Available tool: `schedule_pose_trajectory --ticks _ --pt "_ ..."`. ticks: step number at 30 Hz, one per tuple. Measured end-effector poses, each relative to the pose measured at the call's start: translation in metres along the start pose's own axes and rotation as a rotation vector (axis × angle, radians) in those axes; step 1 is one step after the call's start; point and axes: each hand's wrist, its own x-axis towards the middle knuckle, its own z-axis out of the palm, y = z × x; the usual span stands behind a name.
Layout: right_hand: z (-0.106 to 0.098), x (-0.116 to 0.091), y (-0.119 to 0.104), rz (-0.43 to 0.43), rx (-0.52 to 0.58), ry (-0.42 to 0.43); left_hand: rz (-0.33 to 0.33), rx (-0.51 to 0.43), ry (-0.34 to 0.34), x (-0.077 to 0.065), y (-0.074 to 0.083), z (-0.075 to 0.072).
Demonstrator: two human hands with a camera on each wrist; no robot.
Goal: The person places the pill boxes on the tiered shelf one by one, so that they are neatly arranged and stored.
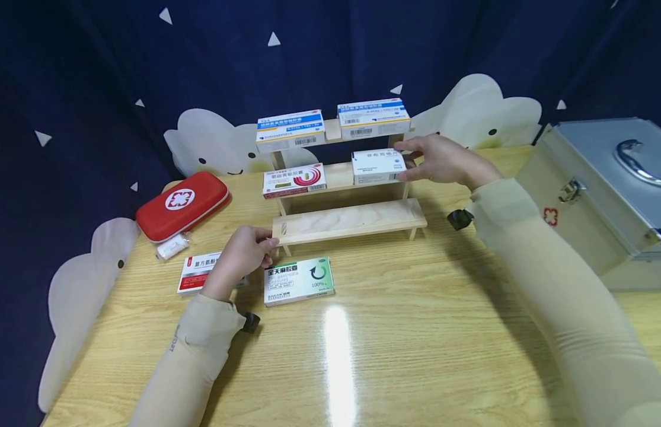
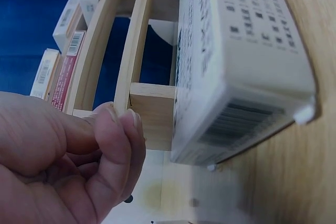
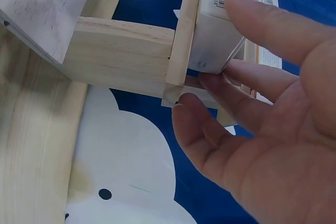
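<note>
A three-tier wooden display rack (image 1: 351, 222) stands on the table. My left hand (image 1: 245, 256) pinches the left end of its lowest tier between thumb and curled fingers. On the right of the middle tier sits a white medicine box (image 1: 378, 167), its right end held by my right hand (image 1: 442, 161). In the right wrist view the thumb lies on the barcode end of this white box (image 3: 218, 35), and other fingers reach its far lower edge. A red-and-white medicine box (image 1: 294, 180) occupies the middle tier's left side. Two blue-and-white medicine boxes (image 1: 290, 129) lie on the top tier.
In front of the rack lies a green-and-white medicine box (image 1: 299, 281). Another red-and-white box (image 1: 194, 279) is partly hidden by the left hand. A red first-aid case (image 1: 182, 206) and small white packet (image 1: 172, 246) lie left; a metal case (image 1: 591, 196) stands right.
</note>
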Motion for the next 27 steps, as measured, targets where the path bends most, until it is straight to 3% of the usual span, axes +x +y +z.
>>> schedule_pose_trajectory --ticks 10,27 --pt "0.0000 -0.0025 -0.0027 -0.022 -0.064 0.003 0.005 -0.021 0.006 -0.0004 -0.0001 0.0012" --pt "-0.0019 -0.0056 0.0008 -0.041 -0.067 -0.007 -0.045 -0.052 0.004 -0.0004 0.0011 0.0009"
